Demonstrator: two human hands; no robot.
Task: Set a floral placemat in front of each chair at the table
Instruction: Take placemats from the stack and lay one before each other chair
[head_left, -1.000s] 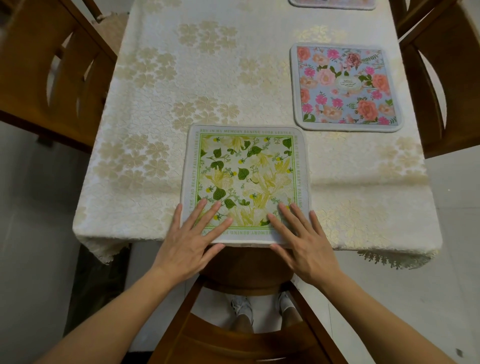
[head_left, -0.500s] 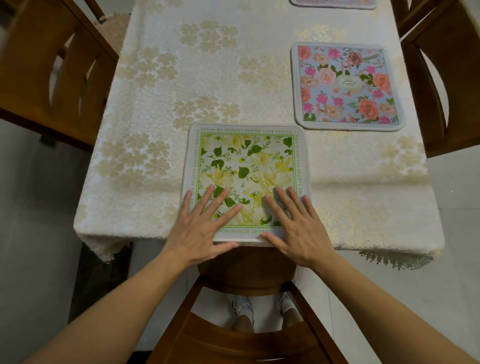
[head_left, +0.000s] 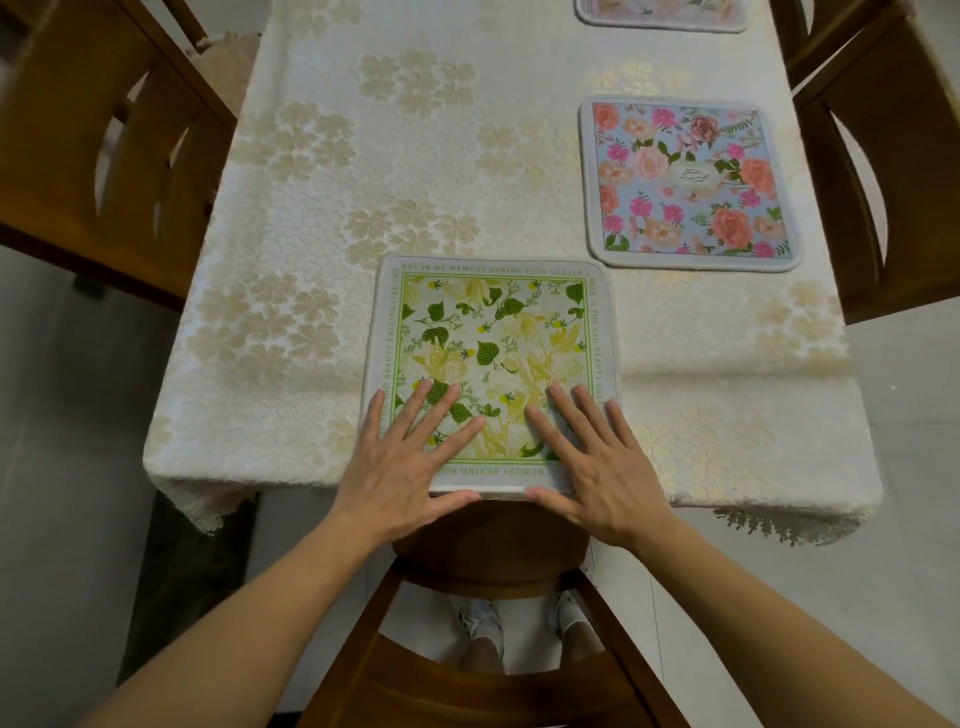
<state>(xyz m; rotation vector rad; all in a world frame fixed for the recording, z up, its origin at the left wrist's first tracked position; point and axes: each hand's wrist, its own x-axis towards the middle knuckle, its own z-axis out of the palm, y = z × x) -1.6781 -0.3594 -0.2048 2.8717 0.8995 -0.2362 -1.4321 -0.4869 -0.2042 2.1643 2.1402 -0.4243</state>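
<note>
Green-and-yellow floral placemat (head_left: 491, 371) lay at the table's (head_left: 322, 218) near edge, before the near chair (head_left: 483, 675). Left hand (head_left: 402, 462) and right hand (head_left: 597, 462) pressed it flat, fingers spread. Placing seemed nearly finished; next likely needed another mat for the left chair (head_left: 98, 156).

A cream tablecloth (head_left: 332, 218) with pale gold flower clusters covers the tabletop, its lacy hem (head_left: 779, 525) hanging over the near edge; grey floor tiles (head_left: 57, 467) lie to either side; white shoes (head_left: 483, 623) show below.
</note>
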